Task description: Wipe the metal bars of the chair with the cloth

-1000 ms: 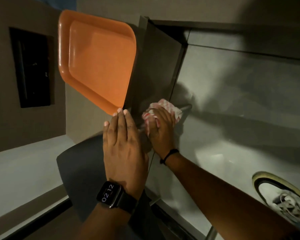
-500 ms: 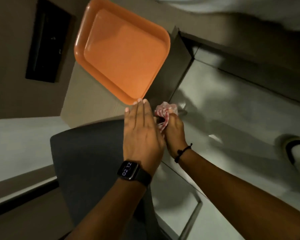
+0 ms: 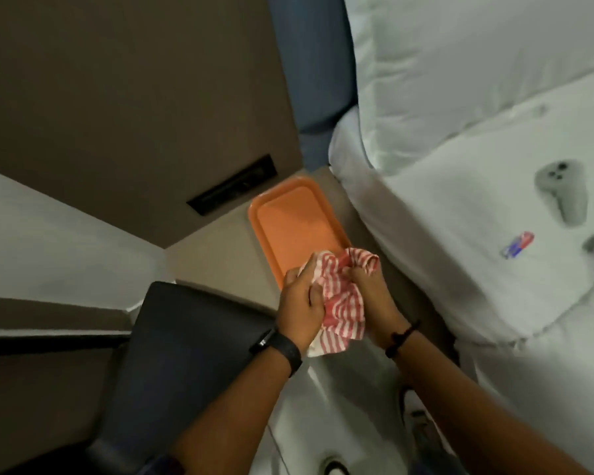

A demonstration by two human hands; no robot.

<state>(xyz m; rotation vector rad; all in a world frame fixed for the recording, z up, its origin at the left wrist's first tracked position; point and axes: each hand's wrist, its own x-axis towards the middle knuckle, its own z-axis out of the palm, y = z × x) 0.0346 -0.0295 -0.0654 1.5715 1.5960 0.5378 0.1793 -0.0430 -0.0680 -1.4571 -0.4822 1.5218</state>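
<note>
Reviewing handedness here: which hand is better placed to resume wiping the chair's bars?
Probably the left hand: it sits on the chair's side. Both it and the right hand grip the cloth; no bar shows.

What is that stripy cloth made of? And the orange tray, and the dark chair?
The red-and-white striped cloth looks like soft woven fabric, perhaps cotton: it crumples and folds between the left hand and right hand. The orange tray looks like smooth matte plastic, with a moulded raised rim. The dark chair seat looks smooth, maybe leather or vinyl, but it is too dim to be sure.
</note>
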